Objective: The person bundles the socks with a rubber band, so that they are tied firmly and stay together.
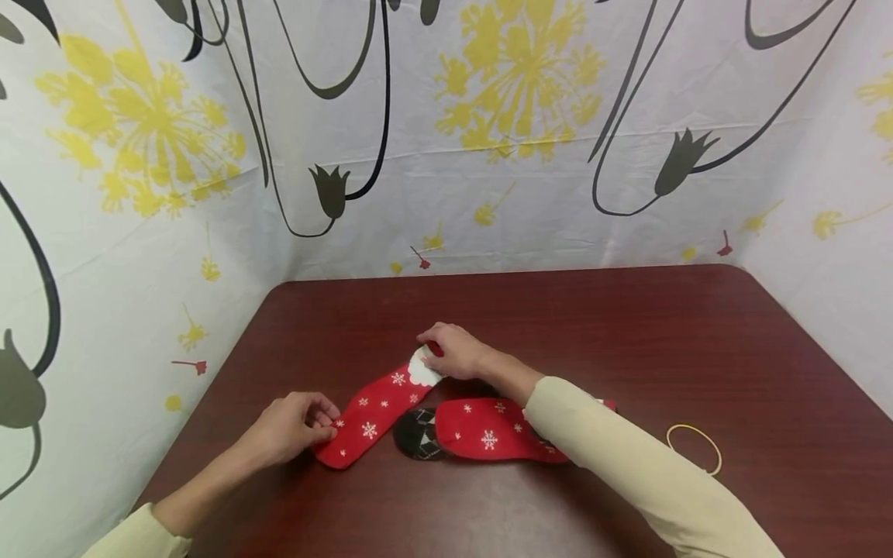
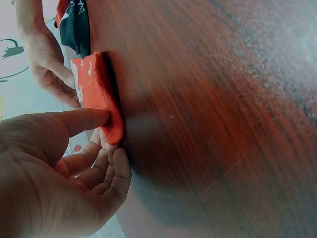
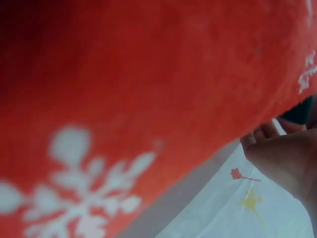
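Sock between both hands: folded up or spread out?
Spread out lengthwise: the red sock runs from the left hand to the right hand, no fold showing between.

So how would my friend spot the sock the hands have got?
On the reddish-brown table, look between the left hand and the right hand. There lies the slanting red sock with white snowflakes. Unlike the neighbouring red sock, it's held by both hands.
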`<state>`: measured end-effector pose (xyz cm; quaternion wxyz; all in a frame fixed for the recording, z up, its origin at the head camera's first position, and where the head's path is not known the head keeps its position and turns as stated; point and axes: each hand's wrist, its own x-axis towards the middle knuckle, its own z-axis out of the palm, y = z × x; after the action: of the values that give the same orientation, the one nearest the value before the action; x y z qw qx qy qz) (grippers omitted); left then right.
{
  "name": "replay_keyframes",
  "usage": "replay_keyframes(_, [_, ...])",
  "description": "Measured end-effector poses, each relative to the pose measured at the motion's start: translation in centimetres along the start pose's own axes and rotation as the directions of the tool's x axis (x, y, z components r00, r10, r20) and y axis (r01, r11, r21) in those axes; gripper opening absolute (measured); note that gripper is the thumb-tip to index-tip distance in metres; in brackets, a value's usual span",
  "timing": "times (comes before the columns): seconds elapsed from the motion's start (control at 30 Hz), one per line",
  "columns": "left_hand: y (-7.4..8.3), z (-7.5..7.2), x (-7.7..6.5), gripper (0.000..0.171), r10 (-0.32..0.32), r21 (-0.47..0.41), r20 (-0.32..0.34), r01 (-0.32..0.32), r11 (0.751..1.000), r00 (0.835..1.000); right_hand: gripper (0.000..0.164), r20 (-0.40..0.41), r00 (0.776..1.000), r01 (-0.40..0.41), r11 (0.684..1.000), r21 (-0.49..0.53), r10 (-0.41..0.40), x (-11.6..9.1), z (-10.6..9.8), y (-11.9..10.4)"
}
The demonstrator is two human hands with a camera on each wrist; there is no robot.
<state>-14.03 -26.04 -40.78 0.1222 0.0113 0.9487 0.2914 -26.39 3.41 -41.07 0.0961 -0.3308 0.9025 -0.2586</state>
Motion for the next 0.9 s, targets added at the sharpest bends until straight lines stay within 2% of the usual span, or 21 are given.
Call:
replay_keyframes(0.13, [0.1, 0.0, -0.1, 0.018, 0.008, 0.021, 0.007, -0.008, 1.0, 1.0, 0.03, -0.05, 0.999, -0.02, 1.0, 0.007, 0.02, 0.1, 0.3, -0.2])
replay_keyframes(0.33, [0.1, -0.1, -0.2, 0.014, 0.053, 0.033, -0.02, -0.052, 0.998, 0.998, 0.007, -0.107, 0.992, -0.066, 0.996, 0.067, 0.073, 0.0, 0.5, -0.3])
replay_keyframes(0.67, [0.0, -1.6, 0.0, 0.019, 0.095, -0.033, -0.04, -0.096, 0.995, 0.995, 0.006, -0.152, 0.977, -0.109, 0.967, 0.23, 0.147, -0.2, -0.1, -0.2])
replay_keyframes(0.9, [-0.1, -2.5, 0.1, 0.027, 0.111, -0.084, -0.078, -0.117, 0.99, 0.991, 0.004, -0.155, 0.97, -0.119, 0.923, 0.365, 0.186, -0.7, -0.9, -0.1])
